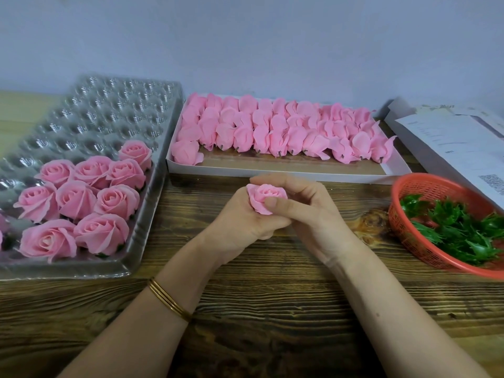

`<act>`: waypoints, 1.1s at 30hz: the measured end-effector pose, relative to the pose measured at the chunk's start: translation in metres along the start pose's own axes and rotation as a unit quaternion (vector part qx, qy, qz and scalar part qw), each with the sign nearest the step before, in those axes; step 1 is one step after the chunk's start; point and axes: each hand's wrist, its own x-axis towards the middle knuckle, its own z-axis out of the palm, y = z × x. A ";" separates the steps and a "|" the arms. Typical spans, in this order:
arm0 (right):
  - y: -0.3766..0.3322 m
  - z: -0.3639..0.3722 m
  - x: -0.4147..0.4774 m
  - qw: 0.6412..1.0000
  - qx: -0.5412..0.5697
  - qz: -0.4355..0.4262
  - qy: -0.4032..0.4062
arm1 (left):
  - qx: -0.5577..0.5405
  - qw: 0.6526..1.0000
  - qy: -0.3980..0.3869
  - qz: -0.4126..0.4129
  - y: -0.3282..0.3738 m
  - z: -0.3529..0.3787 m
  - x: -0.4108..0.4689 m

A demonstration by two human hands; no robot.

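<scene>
Both hands were on the rose [266,199], dead centre of the wooden table [272,296]. The left hand [240,219] gripped it from below while the right hand [311,214] pinched its outer petals between thumb and forefinger. By my read this was the shaping step, and the bloom looked close to done. The next move would call for a light touch, then a carry to 9 o'clock and a free pocket in the clear tray [109,105], where at least 9 finished roses [75,200] filled the near pockets. At 12 o'clock the white box [272,170] held 3 rows of unopened blooms [272,132]. At 3 o'clock the red basket [425,186] held green leaves [458,230]; whether 1 sat under the rose, I could not tell. Papers [450,137] lay at 2 o'clock.
</scene>
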 end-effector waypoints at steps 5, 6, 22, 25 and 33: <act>-0.005 -0.001 0.003 0.993 0.095 0.025 0.071 | 0.004 1.000 0.006 0.005 0.000 0.001 0.001; -0.006 -0.001 0.004 0.992 0.101 0.026 0.078 | 0.006 1.000 0.008 0.005 0.000 0.001 0.001; -0.006 0.007 0.002 0.991 0.110 0.053 0.055 | 0.003 0.999 0.046 0.006 -0.004 -0.001 0.003; -0.007 0.007 0.002 0.991 0.107 0.058 0.059 | -0.005 0.999 0.045 0.007 -0.003 0.000 0.002; -0.006 0.008 0.003 0.991 0.109 0.060 0.055 | -0.001 0.999 0.030 0.014 0.001 0.001 0.002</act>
